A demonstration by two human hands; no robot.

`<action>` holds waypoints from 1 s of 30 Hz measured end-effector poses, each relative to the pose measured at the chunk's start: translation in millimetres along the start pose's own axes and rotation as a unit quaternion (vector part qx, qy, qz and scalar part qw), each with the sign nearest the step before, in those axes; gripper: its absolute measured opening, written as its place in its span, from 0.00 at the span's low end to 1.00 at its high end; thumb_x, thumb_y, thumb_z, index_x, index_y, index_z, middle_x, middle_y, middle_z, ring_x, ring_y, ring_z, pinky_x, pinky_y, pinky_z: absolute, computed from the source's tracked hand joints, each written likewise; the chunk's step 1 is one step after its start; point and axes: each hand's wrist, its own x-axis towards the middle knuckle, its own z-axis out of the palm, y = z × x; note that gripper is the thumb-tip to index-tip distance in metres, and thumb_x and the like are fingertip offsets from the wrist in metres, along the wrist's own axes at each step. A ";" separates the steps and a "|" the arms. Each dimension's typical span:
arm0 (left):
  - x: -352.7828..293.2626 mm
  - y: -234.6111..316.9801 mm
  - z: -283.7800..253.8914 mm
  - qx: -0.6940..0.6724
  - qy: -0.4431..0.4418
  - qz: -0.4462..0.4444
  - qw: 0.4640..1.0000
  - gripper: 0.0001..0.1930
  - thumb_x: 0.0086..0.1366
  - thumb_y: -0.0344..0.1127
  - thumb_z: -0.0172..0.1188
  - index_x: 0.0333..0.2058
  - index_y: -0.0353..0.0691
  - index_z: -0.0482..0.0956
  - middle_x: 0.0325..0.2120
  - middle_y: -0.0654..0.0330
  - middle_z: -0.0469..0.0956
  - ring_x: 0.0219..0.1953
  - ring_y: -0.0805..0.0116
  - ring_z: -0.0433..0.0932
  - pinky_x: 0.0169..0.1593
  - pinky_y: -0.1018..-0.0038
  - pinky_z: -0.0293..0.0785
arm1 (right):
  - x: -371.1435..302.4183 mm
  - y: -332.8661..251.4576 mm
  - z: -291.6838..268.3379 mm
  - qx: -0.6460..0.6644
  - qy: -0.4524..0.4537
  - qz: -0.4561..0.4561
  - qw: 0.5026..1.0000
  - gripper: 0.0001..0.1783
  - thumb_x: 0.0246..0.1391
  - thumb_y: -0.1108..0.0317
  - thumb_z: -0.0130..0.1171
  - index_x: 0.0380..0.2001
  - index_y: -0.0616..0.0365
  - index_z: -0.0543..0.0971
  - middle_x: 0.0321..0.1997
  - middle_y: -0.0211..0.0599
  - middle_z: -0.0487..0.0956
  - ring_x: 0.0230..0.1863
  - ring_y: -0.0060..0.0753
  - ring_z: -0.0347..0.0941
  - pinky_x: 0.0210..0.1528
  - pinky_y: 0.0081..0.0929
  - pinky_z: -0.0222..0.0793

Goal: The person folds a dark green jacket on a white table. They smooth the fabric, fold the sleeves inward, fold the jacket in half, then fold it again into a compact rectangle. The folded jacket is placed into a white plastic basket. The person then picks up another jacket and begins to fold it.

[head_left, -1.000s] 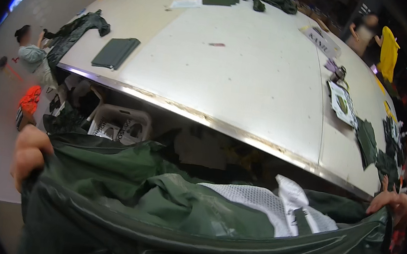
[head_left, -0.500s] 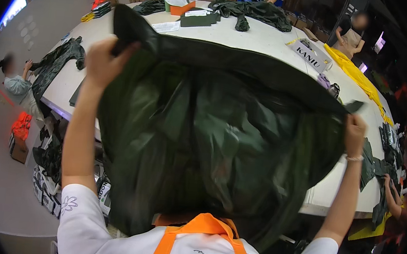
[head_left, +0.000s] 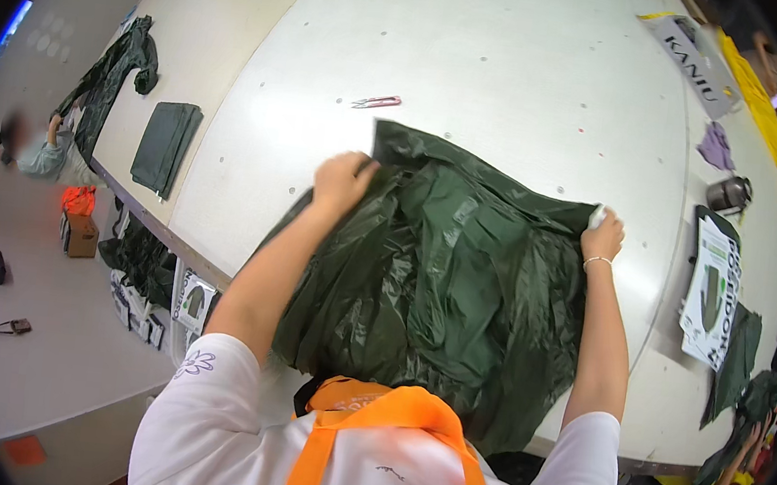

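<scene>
Fingers closed, left hand and right hand grip a green garment at eleven and two o'clock; even tension should flatten creases.

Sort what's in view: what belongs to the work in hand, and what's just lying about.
In hand:
- dark green garment
- left hand and right hand, gripping its far edge

Apparently lying about:
- red-handled snips
- purple cloth
- dark flask
- folded green bundle, untouched, possibly related

Head view: fisheye, close above green garment, facing down across table.
</scene>
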 end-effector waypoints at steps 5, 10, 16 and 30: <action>-27.5 -11.7 59.6 -0.087 0.010 0.043 0.995 0.09 0.56 0.35 0.61 0.28 0.35 0.74 0.26 0.55 0.73 0.28 0.53 0.72 0.32 0.63 0.68 | 36.5 -145.2 22.7 0.229 0.123 -0.316 0.912 0.18 0.45 0.81 0.49 0.41 0.59 0.78 0.45 0.44 0.76 0.50 0.47 0.69 0.55 0.37 0.63; -21.3 -14.3 63.6 -0.121 -0.010 0.008 0.993 0.09 0.54 0.36 0.62 0.27 0.37 0.73 0.26 0.55 0.72 0.30 0.52 0.72 0.33 0.63 0.66 | -6.5 -336.7 78.5 0.238 -0.034 -0.442 0.864 0.15 0.50 0.74 0.55 0.42 0.55 0.79 0.48 0.42 0.75 0.53 0.42 0.68 0.54 0.34 0.66; -17.6 -20.0 69.9 -0.163 0.012 -0.011 0.986 0.08 0.52 0.34 0.64 0.25 0.38 0.75 0.22 0.54 0.75 0.24 0.51 0.74 0.27 0.63 0.67 | 7.9 -354.1 123.9 0.117 -0.109 -0.440 0.884 0.11 0.47 0.68 0.60 0.37 0.57 0.79 0.40 0.41 0.76 0.43 0.44 0.70 0.49 0.36 0.66; 30.9 1.4 36.1 0.064 0.122 -0.033 0.990 0.20 0.52 0.40 0.65 0.43 0.40 0.75 0.40 0.53 0.76 0.44 0.52 0.74 0.48 0.64 0.68 | -81.6 261.6 -35.2 0.068 0.105 0.126 0.984 0.18 0.45 0.61 0.67 0.35 0.63 0.79 0.28 0.36 0.77 0.30 0.27 0.72 0.36 0.25 0.69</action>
